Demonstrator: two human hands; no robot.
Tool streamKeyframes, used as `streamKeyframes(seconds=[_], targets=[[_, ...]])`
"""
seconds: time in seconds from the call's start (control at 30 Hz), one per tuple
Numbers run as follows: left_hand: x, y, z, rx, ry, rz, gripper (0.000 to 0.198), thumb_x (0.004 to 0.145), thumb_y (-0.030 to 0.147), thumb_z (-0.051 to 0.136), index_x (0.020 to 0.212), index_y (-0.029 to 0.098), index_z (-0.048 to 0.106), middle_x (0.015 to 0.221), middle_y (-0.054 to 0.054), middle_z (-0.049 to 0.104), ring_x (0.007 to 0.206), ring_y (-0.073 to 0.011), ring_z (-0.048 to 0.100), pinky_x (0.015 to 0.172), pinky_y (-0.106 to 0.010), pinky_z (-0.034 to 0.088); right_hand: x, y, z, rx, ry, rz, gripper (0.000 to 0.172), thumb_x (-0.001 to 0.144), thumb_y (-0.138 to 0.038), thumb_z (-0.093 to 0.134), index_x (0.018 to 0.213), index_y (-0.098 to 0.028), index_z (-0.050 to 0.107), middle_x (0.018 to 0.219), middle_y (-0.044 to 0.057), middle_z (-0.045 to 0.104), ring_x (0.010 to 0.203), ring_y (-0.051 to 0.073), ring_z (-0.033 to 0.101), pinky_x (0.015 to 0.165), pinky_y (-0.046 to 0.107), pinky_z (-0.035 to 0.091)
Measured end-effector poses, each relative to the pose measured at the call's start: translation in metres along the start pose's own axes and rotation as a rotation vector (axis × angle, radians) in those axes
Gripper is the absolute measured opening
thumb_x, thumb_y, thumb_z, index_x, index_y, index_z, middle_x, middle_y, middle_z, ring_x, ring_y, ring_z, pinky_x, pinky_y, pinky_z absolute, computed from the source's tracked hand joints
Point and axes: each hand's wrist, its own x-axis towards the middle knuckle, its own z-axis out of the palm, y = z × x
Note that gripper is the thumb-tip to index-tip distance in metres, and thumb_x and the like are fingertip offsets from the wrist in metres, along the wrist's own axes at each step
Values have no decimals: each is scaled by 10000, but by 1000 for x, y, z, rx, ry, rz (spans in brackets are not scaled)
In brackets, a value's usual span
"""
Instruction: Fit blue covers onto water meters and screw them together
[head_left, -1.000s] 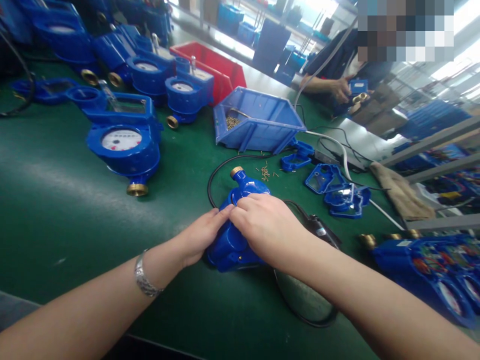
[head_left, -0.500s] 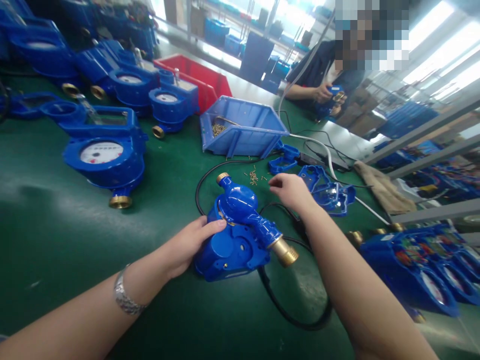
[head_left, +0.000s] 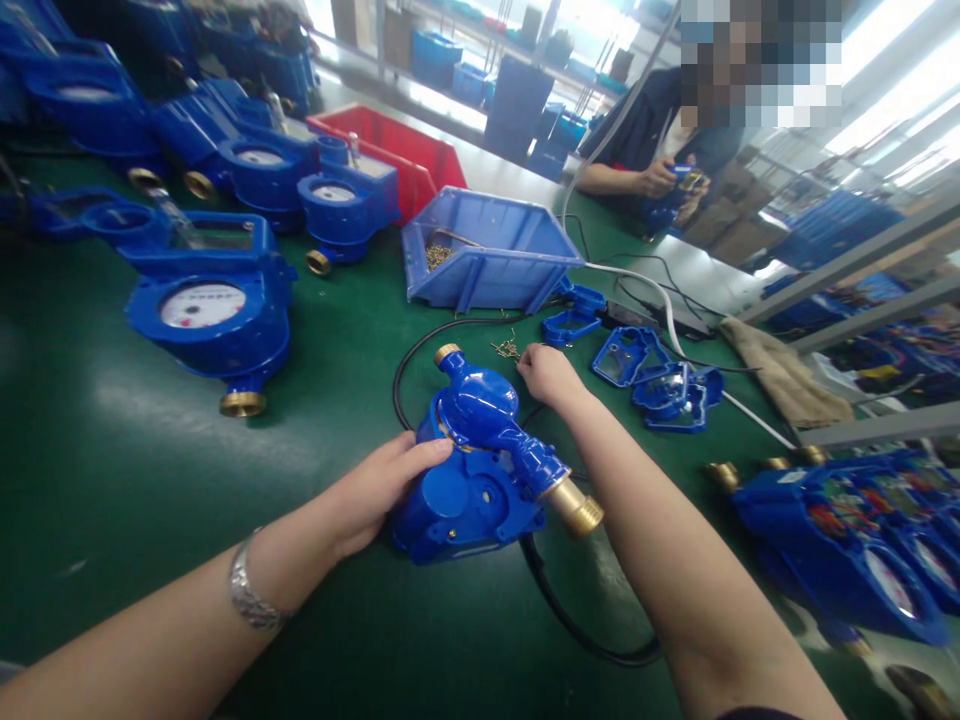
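My left hand (head_left: 394, 480) grips a blue water meter (head_left: 480, 400) by its left side, thumb on top. The meter lies face down, with its brass threaded ends up and its underside toward me. At the edge of a small heap of brass screws (head_left: 506, 348) is my right hand (head_left: 547, 372), fingers curled in a pinch. Its fingertips are partly hidden, and whether a screw is between them I cannot make out. A black cable (head_left: 577, 630) curves round the meter on the green table.
Behind the screws stands a blue bin (head_left: 495, 270) with more screws, beside a red bin (head_left: 442, 160). Blue covers (head_left: 626, 357) lie to the right. More meters (head_left: 202, 305) stand at left and right. Across the table a person (head_left: 637, 170) holds a blue part.
My right hand has moved left, to the screw heap, and its fingers have curled in. My left hand and the water meter have stayed nearly in place.
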Motion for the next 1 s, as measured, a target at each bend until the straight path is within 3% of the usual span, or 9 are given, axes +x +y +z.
streamKeyframes(seconds=[0.17, 0.27, 0.37, 0.5, 0.63, 1.0], targets=[[2, 0, 1, 29, 53, 15, 346, 729, 350, 662, 981, 113, 646, 861, -103, 750, 746, -224, 686, 719, -319, 539, -57, -14, -57, 124, 47, 65, 53, 665, -166, 606, 617, -167, 584, 585, 6, 611, 585, 146, 570, 610, 282, 460], [3, -2, 2, 34, 77, 13, 330, 718, 332, 646, 960, 108, 661, 783, -93, 748, 684, -217, 680, 671, -309, 537, -109, -15, -73, 435, 43, 170, 143, 663, -273, 676, 733, -153, 643, 641, 21, 660, 583, 145, 605, 578, 268, 481], [2, -3, 4, 28, 85, 4, 345, 703, 330, 646, 961, 101, 662, 782, -97, 747, 675, -220, 678, 673, -321, 538, -151, -15, -63, 872, -35, 375, 179, 578, -254, 778, 679, -146, 676, 604, 27, 663, 551, 142, 599, 554, 259, 480], [0, -2, 5, 37, 124, 11, 366, 701, 344, 670, 970, 97, 645, 803, -103, 749, 693, -224, 683, 686, -325, 544, -178, -16, -30, 1237, -84, 507, 211, 535, -230, 827, 627, -128, 667, 550, 23, 632, 502, 122, 560, 527, 243, 456], [-1, -1, 5, 36, 75, 2, 397, 732, 346, 657, 1042, 98, 636, 821, -101, 753, 714, -227, 693, 712, -328, 551, -186, -19, -8, 1369, -38, 511, 264, 515, -264, 834, 669, -142, 659, 584, 2, 615, 517, 114, 548, 529, 238, 452], [0, -3, 3, 25, 50, 14, 438, 740, 363, 660, 1093, 104, 638, 891, -112, 753, 769, -239, 699, 739, -328, 550, -186, -21, 11, 1581, 60, 520, 305, 537, -291, 833, 748, -186, 639, 679, -8, 608, 548, 105, 510, 500, 217, 435]])
